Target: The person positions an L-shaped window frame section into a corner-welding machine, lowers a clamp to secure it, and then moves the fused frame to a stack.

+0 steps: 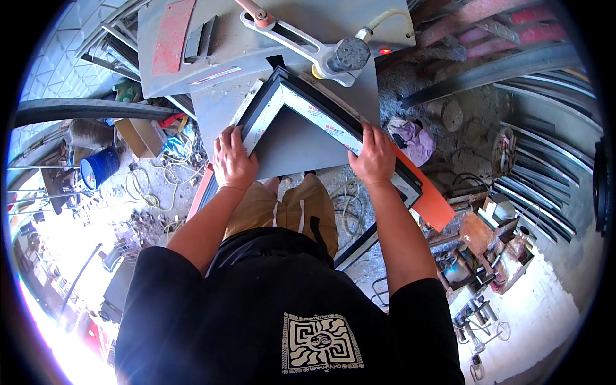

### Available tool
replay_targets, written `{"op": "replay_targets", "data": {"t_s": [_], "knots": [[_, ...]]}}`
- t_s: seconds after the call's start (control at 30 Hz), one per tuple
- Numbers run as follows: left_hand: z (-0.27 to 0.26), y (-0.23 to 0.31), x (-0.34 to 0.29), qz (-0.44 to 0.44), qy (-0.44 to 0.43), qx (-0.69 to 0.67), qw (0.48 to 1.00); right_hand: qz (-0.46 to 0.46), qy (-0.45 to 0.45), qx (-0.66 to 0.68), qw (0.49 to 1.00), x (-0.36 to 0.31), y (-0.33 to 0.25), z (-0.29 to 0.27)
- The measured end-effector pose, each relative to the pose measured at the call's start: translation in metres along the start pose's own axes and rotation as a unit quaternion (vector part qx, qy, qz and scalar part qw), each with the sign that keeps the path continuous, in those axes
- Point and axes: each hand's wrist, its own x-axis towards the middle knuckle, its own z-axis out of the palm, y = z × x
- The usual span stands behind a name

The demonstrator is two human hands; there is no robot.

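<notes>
A dark metal window frame [309, 110] with printed white film along its faces lies on a grey machine table [301, 151]. Its corner points away from me, against the machine's back part. My left hand [235, 160] is closed over the left side of the frame, fingers on top. On the right side, my right hand [375, 156] grips the frame in the same way. A slotted metal arm [289, 37] with a round grey head [348, 54] reaches over the machine, just beyond the corner. The frame's right side runs on past my right forearm, down toward the floor.
Orange support plates [433, 208] stick out beside the table. A red plate [172, 38] lies on the machine top. Left are a blue drum [99, 168], a cardboard box [140, 137] and a coiled hose [144, 192]. Metal profiles [539, 192] are stacked at right.
</notes>
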Motion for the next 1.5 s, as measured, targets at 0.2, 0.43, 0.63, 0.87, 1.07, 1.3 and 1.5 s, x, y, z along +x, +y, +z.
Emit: {"op": "replay_targets", "data": {"t_s": [0.2,0.43,0.63,0.87,1.07,1.3,1.5], "knots": [[-0.0021,-0.0005,-0.0007,0.005,0.006,-0.008,1.0,0.002,-0.013,-0.005,1.0,-0.0012,-0.0005,0.0022],[-0.0022,0.0006,-0.001,-0.008,-0.007,-0.01,1.0,0.009,-0.012,-0.004,1.0,-0.0011,-0.0009,0.0028],[-0.0008,-0.0012,-0.001,-0.003,0.001,-0.012,1.0,0.012,-0.019,-0.006,1.0,-0.0016,-0.0009,0.0034],[-0.0021,-0.0004,-0.0008,0.003,0.001,-0.013,1.0,0.007,-0.007,-0.01,1.0,-0.0012,-0.0012,0.0029],[-0.0015,-0.0007,-0.0009,0.0,0.0,-0.015,1.0,-0.003,0.002,-0.018,1.0,0.0007,-0.0017,0.0013],[-0.0019,-0.0001,-0.0009,0.003,0.002,-0.012,1.0,0.009,-0.012,-0.01,1.0,0.0002,-0.0021,0.0001],[-0.0021,-0.0005,-0.0011,-0.002,-0.003,-0.005,1.0,0.006,-0.01,-0.011,1.0,-0.0004,-0.0019,0.0008]]}}
